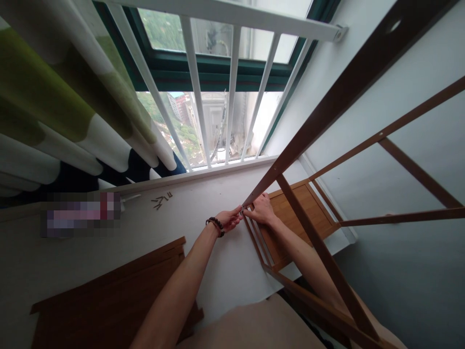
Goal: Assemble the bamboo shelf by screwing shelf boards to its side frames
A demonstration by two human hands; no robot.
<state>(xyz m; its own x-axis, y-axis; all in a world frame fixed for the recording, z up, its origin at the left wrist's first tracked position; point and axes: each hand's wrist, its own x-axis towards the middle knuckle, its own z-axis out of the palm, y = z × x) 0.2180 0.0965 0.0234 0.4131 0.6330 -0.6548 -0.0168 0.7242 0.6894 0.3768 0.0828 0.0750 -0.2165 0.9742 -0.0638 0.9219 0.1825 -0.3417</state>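
A brown wooden rack frame (pixel 307 114) stands tilted in view, with its long post running down to the ledge. At the low end of that post, my left hand (pixel 229 219), with dark beaded bracelets at the wrist, pinches its fingertips against the corner. Whatever small piece they hold is too small to name. My right hand (pixel 262 211) is closed around the same corner from the other side, above the lower slats (pixel 258 242). Beside it a brown wooden shelf panel (pixel 290 218) sits within the frame.
Several small screws or bolts (pixel 162 199) lie on the white ledge (pixel 203 194). A loose wooden panel (pixel 109 295) rests at lower left, near a blurred-out package (pixel 82 215). White window bars (pixel 234 92), a curtain (pixel 69 106) and a wall (pixel 428 155) surround the ledge.
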